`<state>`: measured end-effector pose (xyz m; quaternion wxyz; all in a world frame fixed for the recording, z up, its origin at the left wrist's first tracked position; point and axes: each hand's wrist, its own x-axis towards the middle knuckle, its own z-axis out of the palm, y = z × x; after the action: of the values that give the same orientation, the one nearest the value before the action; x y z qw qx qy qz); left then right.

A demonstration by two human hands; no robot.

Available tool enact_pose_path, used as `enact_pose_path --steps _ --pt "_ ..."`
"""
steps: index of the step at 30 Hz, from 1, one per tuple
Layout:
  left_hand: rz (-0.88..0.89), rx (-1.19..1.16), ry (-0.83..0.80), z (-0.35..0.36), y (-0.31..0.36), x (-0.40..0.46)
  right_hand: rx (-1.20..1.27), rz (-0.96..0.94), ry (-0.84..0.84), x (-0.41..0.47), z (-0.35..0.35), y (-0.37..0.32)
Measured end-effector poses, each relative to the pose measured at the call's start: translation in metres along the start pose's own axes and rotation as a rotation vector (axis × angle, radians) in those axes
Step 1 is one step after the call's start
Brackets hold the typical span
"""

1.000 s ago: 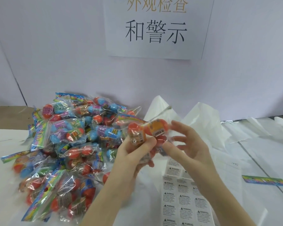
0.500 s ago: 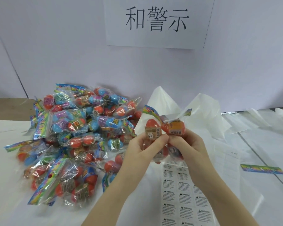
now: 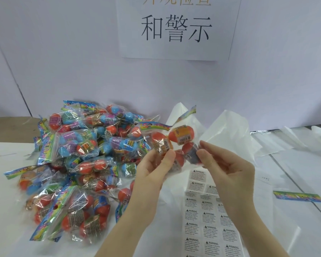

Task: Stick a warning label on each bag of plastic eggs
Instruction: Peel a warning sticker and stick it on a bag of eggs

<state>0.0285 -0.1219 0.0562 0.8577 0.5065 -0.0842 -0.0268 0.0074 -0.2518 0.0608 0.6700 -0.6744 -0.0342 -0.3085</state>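
We are holding one bag of eggs (image 3: 174, 145) up for labelling.
Left hand (image 3: 154, 171) is gripping it; right hand (image 3: 228, 169) is pinching its edge; we are advising a flat, smooth patch.

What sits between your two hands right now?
In the head view, the held bag of plastic eggs spans the gap between the left hand and the right hand; the label sheet lies below it.

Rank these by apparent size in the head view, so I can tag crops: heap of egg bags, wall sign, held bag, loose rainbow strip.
1. Heap of clear egg bags
2. White paper wall sign, partly cut off, so unsure against the heap
3. Held clear bag of orange eggs
4. Loose rainbow card strip
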Motion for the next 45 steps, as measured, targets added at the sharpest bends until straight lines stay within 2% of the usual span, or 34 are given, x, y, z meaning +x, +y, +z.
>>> enact_pose_path --steps 5,11,14,17,21,23,25,27,30,31,32,34,36,39,42,43,45 --pt "-0.044 -0.03 -0.001 -0.002 -0.001 0.001 -0.152 -0.172 -0.007 -0.001 -0.004 0.0" --pt "-0.058 0.009 0.015 -0.002 0.001 0.001 -0.272 -0.26 0.007 -0.001 -0.002 0.0" --pt "-0.055 -0.027 0.008 0.0 0.003 0.001 -0.223 -0.24 0.046 -0.001 -0.004 -0.002" --pt "-0.067 -0.047 -0.011 -0.002 0.004 0.0 -0.064 -0.094 0.039 0.001 -0.004 -0.006" --pt "-0.092 -0.019 -0.072 -0.004 0.005 -0.001 0.14 0.316 -0.124 0.007 -0.007 -0.004" --pt "-0.112 -0.029 -0.07 -0.003 0.003 -0.002 0.129 0.375 -0.105 0.007 -0.007 0.0" --pt "-0.145 -0.072 -0.021 -0.001 0.003 -0.001 0.049 0.227 -0.013 0.005 -0.005 0.004" --pt "-0.173 -0.153 0.016 0.0 0.002 0.001 -0.043 -0.008 0.026 0.002 0.0 -0.002" --pt "-0.185 -0.219 0.043 -0.001 0.003 0.001 -0.572 -0.552 -0.039 -0.003 0.003 0.001" --pt "-0.194 -0.216 0.03 -0.001 0.002 0.0 -0.696 -0.678 -0.09 -0.006 0.005 0.005" --pt "-0.207 -0.216 0.001 -0.001 0.002 -0.001 -0.76 -0.725 -0.132 -0.008 0.008 0.008" --pt "-0.232 -0.209 -0.084 -0.002 0.002 -0.002 -0.769 -0.701 -0.183 -0.008 0.012 0.011" --pt "-0.23 -0.178 -0.17 0.0 0.004 -0.004 -0.71 -0.644 -0.138 -0.008 0.011 0.013" --pt "-0.186 0.044 -0.08 0.003 0.0 -0.003 -0.509 -0.524 0.031 -0.007 0.008 0.01" --pt "-0.146 0.136 0.027 0.004 -0.003 -0.004 -0.103 -0.285 0.03 -0.007 0.006 0.006" --pt "-0.163 0.091 0.006 0.003 -0.003 -0.005 -0.07 -0.279 -0.005 -0.007 0.005 0.005" --pt "-0.158 0.028 -0.094 0.003 -0.002 -0.008 -0.177 -0.397 -0.077 -0.008 0.007 0.002"
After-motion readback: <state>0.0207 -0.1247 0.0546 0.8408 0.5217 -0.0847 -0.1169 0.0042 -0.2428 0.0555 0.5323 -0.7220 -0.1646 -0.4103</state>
